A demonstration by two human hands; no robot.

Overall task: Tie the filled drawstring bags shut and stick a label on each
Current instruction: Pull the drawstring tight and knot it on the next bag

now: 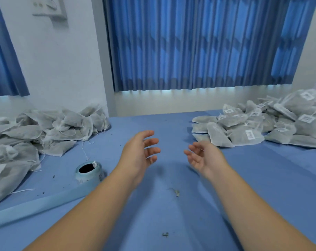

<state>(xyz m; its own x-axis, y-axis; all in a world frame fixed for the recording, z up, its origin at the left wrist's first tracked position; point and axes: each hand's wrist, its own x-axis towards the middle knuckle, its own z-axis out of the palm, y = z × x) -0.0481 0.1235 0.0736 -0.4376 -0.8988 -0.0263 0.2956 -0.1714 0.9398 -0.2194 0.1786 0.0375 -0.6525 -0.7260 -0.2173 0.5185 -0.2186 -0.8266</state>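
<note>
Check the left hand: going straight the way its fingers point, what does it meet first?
Likely the right hand. The left hand is open, fingers pointing right over bare blue cloth at the right hand's open fingers. Depth is unclear, so it might pass just beside them.

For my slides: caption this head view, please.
Empty left hand and right hand hover between unlabelled bags and labelled bags.

Pleated blue curtains (pixel 198 42) hang drawn straight ahead, with a thin strip of pale daylight (pixel 171 91) showing beneath their hem. Another blue curtain (pixel 3 60) hangs at the far left. Between them stands a plain white wall (pixel 66 73) with a white switch plate (pixel 48 8) up high, and a blue cloth (pixel 171 211) covers the work surface in front.
</note>
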